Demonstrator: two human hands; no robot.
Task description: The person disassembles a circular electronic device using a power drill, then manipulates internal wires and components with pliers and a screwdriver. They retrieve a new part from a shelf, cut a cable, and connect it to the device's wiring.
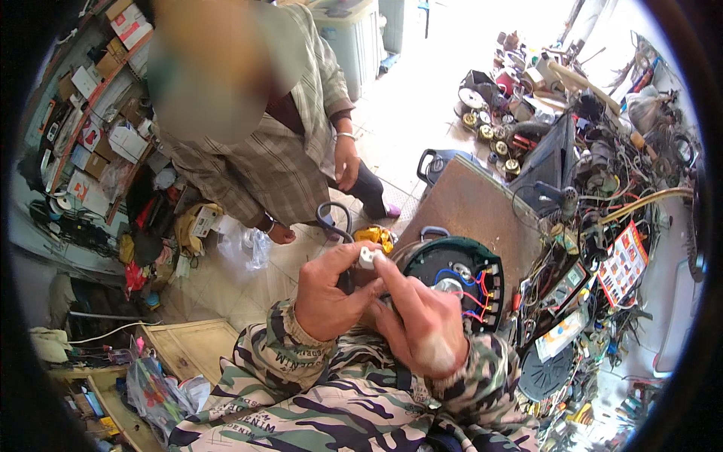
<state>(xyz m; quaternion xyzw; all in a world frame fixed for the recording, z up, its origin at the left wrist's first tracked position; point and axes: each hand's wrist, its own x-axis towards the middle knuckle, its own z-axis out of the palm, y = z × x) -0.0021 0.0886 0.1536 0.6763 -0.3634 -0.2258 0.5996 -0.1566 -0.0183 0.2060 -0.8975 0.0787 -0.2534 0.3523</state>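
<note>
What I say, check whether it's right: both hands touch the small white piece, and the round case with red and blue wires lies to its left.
Wrong side: the head view shows the round case with red and blue wires to the right of the small white piece. The left hand and right hand do both touch that piece.

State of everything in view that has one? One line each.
Left hand: pinching white piece
White piece: held at fingertips
Right hand: fingertip at white piece; full grip unclear
Black cord: bent in a loop
Round housing: open, inside exposed
Red wire: exposed
Clear plastic bag: crumpled
Co-worker: standing
</note>
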